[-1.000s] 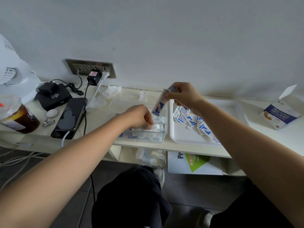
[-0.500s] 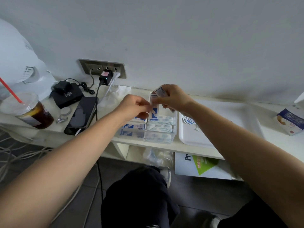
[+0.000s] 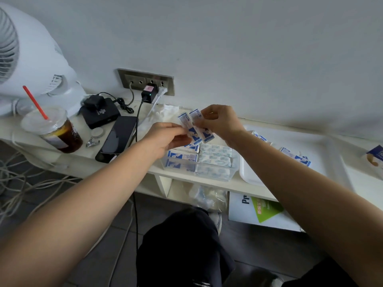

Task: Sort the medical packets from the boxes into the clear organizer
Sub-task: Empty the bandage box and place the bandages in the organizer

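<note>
The left hand (image 3: 165,137) is pinching one blue-and-white packet (image 3: 186,122), the right hand (image 3: 219,121) is pinching a second packet (image 3: 202,127) at its 3 o'clock, both just above the clear organizer (image 3: 234,162). Best peeling them apart slowly, then laying each flat on the matching stack at 6 o'clock.

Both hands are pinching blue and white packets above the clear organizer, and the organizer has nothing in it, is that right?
No. The head view shows the clear organizer already holds stacked packets in its compartments. The rest stands: the left hand and right hand both pinch blue-and-white packets above it.
</note>
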A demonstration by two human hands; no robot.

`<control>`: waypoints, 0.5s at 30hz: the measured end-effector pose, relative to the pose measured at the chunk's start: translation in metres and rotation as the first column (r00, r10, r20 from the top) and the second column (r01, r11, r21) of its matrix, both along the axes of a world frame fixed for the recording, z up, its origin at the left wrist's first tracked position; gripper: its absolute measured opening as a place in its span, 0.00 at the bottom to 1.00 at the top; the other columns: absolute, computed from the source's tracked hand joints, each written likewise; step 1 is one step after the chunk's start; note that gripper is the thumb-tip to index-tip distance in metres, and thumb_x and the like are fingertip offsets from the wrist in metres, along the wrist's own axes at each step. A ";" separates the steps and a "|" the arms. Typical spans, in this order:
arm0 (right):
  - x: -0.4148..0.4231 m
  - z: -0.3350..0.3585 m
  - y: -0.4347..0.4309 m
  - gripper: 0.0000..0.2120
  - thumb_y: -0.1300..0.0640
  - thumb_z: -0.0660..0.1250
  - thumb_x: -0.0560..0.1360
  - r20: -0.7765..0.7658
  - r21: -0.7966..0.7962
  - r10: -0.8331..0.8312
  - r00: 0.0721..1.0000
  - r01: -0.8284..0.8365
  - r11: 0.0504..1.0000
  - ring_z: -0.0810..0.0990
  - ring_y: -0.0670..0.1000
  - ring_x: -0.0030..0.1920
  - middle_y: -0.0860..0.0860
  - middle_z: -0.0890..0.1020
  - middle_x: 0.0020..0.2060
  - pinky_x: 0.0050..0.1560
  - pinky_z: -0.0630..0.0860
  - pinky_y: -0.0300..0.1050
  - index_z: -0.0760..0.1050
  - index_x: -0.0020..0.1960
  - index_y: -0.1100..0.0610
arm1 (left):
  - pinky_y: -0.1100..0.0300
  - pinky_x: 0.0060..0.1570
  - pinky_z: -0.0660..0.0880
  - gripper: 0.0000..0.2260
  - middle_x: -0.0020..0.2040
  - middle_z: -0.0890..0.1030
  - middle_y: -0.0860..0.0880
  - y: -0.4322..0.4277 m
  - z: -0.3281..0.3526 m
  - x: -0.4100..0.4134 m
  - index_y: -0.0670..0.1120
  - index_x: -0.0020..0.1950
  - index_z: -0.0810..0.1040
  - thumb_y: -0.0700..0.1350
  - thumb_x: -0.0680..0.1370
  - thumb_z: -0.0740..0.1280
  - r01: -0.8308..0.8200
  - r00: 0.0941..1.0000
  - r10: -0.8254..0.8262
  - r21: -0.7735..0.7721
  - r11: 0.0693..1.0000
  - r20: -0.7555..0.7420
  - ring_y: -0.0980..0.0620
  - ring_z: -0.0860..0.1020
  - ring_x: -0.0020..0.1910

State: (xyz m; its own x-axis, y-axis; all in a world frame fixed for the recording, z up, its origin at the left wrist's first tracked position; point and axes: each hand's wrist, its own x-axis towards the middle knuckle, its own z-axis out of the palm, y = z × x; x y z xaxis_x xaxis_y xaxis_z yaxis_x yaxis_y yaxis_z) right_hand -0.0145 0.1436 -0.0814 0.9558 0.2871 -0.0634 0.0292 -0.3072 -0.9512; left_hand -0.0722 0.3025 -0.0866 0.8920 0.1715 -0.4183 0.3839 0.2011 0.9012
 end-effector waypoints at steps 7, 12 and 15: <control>-0.011 0.005 0.020 0.04 0.58 0.76 0.69 -0.073 -0.035 0.118 0.990 -0.120 0.992 0.80 0.47 0.34 0.51 0.83 0.34 0.35 0.78 0.39 0.82 0.42 0.57 | 0.59 0.38 0.81 0.04 0.37 0.83 0.39 0.003 0.006 -0.006 0.36 0.44 0.78 0.29 0.74 0.66 0.104 0.994 -0.104 -0.013 0.994 0.012 0.45 0.83 0.34; -0.011 0.004 0.024 0.06 0.58 0.74 0.71 -0.076 0.007 0.161 0.984 -0.161 0.987 0.81 0.48 0.35 0.52 0.83 0.37 0.37 0.78 0.39 0.81 0.48 0.55 | 0.61 0.36 0.81 0.03 0.36 0.83 0.41 0.013 0.006 -0.010 0.38 0.44 0.79 0.31 0.75 0.68 0.126 0.991 -0.127 0.037 0.991 0.029 0.47 0.83 0.34; -0.009 0.000 0.022 0.15 0.56 0.73 0.72 -0.067 -0.021 0.180 0.981 -0.182 0.983 0.83 0.50 0.41 0.53 0.84 0.41 0.45 0.80 0.40 0.78 0.57 0.54 | 0.60 0.37 0.81 0.02 0.37 0.83 0.40 0.017 0.004 -0.008 0.37 0.44 0.79 0.32 0.74 0.69 0.082 0.996 -0.084 0.046 0.996 0.036 0.47 0.83 0.33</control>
State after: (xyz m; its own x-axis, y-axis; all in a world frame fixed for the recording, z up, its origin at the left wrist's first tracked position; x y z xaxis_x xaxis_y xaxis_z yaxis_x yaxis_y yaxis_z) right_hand -0.0237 0.1659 -0.0810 0.8818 0.4525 -0.1332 0.0259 -0.3284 -0.9442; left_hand -0.0804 0.3200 -0.0829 0.9189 0.1139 -0.3776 0.3631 0.1296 0.9227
